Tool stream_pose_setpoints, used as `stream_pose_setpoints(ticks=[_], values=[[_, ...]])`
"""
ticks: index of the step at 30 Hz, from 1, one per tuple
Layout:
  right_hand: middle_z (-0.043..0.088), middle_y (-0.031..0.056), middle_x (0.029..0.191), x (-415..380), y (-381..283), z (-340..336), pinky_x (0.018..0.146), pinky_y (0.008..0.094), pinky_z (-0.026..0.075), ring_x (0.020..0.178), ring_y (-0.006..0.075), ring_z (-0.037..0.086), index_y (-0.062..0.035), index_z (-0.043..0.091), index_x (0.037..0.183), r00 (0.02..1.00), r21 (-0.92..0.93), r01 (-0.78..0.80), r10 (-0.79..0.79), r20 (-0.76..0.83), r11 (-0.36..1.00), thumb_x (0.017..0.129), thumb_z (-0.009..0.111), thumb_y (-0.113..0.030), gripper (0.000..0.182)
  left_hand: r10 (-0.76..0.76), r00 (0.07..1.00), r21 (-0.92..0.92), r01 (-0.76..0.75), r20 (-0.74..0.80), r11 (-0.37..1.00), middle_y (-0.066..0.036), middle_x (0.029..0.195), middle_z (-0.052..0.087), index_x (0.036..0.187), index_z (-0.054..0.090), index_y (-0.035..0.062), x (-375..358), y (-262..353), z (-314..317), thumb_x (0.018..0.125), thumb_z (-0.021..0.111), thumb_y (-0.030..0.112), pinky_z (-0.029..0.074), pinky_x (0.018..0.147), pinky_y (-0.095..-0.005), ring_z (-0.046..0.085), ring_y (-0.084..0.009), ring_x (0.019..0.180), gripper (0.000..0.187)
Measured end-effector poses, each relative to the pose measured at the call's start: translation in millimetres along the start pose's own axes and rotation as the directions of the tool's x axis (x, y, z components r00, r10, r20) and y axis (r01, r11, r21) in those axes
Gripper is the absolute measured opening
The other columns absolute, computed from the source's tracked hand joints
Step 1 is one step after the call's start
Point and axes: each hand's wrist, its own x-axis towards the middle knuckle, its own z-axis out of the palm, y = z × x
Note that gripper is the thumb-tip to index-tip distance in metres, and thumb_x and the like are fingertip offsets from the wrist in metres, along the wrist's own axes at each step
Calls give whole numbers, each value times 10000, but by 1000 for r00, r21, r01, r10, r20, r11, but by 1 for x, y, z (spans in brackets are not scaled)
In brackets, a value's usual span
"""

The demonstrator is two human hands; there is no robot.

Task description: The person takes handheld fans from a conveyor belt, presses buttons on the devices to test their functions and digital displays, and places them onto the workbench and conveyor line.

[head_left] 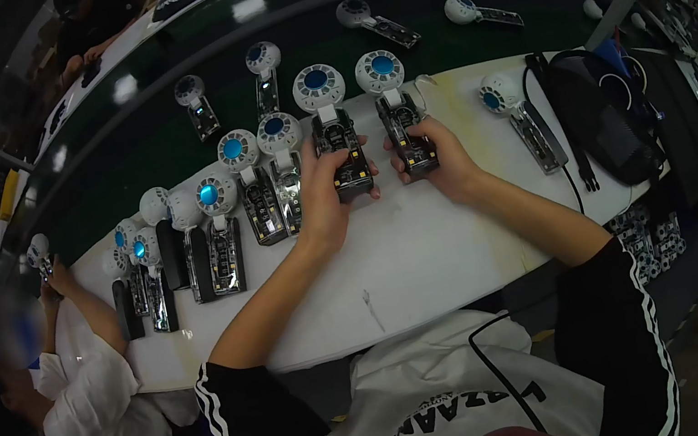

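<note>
My left hand is wrapped round the dark, see-through handle of a handheld fan, whose round white head with a dark blue centre points away from me. In my right hand is a second handheld fan of the same kind, with a brighter blue centre. Both are held side by side above the white table, thumbs on the front of the handles. Just left of my left hand, more such fans lie close together; one fan lies alone to the right.
A dark green conveyor belt runs behind the table with several fans on it. At the right end lie a black bag and a black cable. A person in a white shirt sits at the left, holding a similar device.
</note>
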Motion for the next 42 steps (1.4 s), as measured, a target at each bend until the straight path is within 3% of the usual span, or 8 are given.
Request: stream_pose_setpoints(ticks=[3, 15, 20, 23, 28, 35, 37, 42], values=[[557, 147, 972, -4, 10, -4, 565, 332, 477, 724, 198, 574, -35, 392, 1129, 985, -81, 162, -157, 68, 983, 833, 422, -136, 314, 40, 999, 84, -38, -26, 996, -160, 1113, 522, 1289, 276, 85, 4, -27, -7, 851, 405, 125, 495, 537, -340, 570, -210, 781, 458], [546, 146, 1042, -5, 16, -4, 602, 328, 489, 773, 198, 576, -36, 338, 1225, 989, -240, 149, -143, 45, 959, 826, 412, -139, 419, 106, 992, 236, -120, 70, 964, -140, 1184, 443, 1414, 41, 104, 2, -38, -18, 827, 400, 35, 522, 534, -307, 556, -181, 853, 691], [556, 139, 1043, -3, 16, -8, 646, 301, 502, 790, 176, 580, -48, 315, 1242, 982, -243, 182, -163, 98, 953, 852, 394, -115, 403, 205, 975, 396, -222, 85, 891, -116, 1229, 415, 1423, 42, 48, 2, -45, -27, 839, 418, 26, 409, 906, -301, 465, -148, 1038, 694], [561, 135, 1048, -5, 15, -9, 665, 300, 502, 816, 169, 581, -50, 307, 1259, 984, -247, 160, -137, 111, 956, 852, 400, -112, 422, 182, 978, 335, -205, 100, 920, -121, 1226, 422, 1422, 36, 58, 4, -47, -26, 843, 414, 27, 451, 850, -295, 495, -157, 1016, 693], [570, 128, 1066, -6, 16, -11, 702, 294, 502, 864, 156, 583, -57, 266, 1307, 986, -291, 166, -151, 74, 942, 857, 405, -106, 474, 124, 988, 246, -142, 86, 959, -146, 1197, 452, 1417, 42, 123, 2, -42, -22, 853, 396, 36, 541, 547, -304, 573, -192, 902, 672], [547, 155, 1059, -4, 18, -10, 631, 339, 498, 810, 202, 580, -50, 315, 1263, 980, -300, 197, -182, 78, 933, 833, 402, -124, 445, 109, 992, 218, -122, 69, 968, -182, 1199, 449, 1412, 47, 121, 2, -41, -19, 821, 399, 42, 535, 536, -319, 577, -229, 868, 693], [569, 119, 1082, -4, 18, -12, 721, 269, 489, 884, 132, 561, -37, 273, 1297, 981, -275, 188, -166, 102, 943, 862, 404, -112, 460, 102, 993, 203, -111, 57, 973, -182, 1198, 449, 1411, 47, 120, 1, -40, -17, 822, 399, 43, 534, 533, -321, 579, -232, 858, 690], [566, 109, 1080, -5, 17, -11, 709, 267, 489, 863, 124, 557, -37, 278, 1293, 985, -285, 167, -151, 78, 944, 859, 400, -112, 457, 104, 991, 209, -120, 86, 971, -182, 1195, 450, 1410, 46, 119, 2, -41, -19, 822, 407, 51, 527, 529, -323, 582, -233, 850, 693]])
